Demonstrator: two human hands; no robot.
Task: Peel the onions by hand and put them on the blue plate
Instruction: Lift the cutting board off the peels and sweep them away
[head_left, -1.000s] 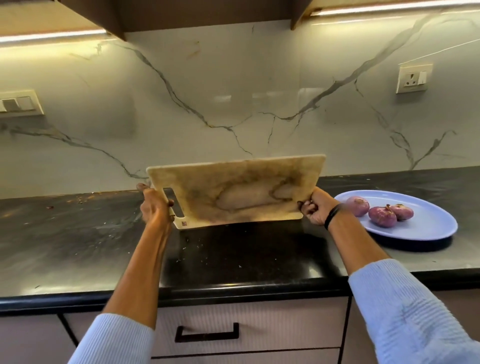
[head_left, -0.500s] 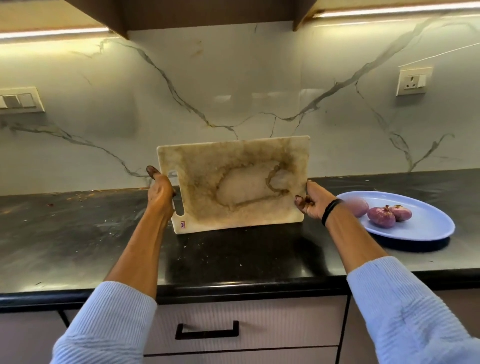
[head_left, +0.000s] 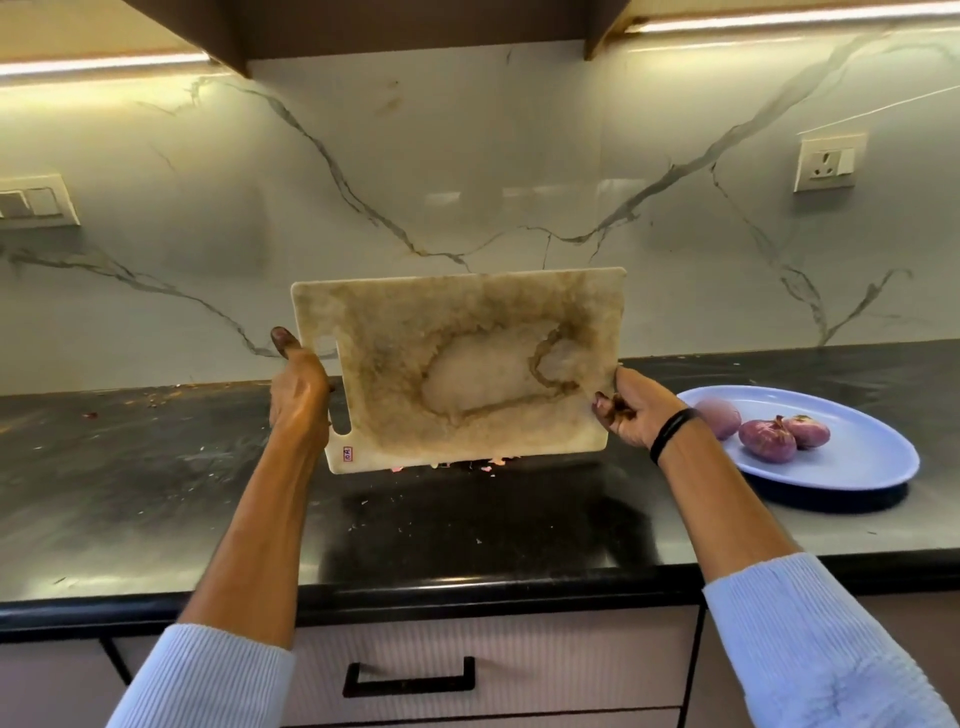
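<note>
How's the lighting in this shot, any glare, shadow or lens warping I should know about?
All in the head view: strip lights glow warm across the marble backsplash; pale glare smears the black countertop, with a dark shadow under the raised cutting board; the wide-angle lens tilts the wall socket.

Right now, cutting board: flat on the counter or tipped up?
Tipped up. The cutting board is near vertical, stained face toward the camera, left hand and right hand gripping its side edges.

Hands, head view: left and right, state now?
Left hand: closed, gripping the cutting board at its handle end.
Right hand: closed, gripping the cutting board's opposite edge.
</note>
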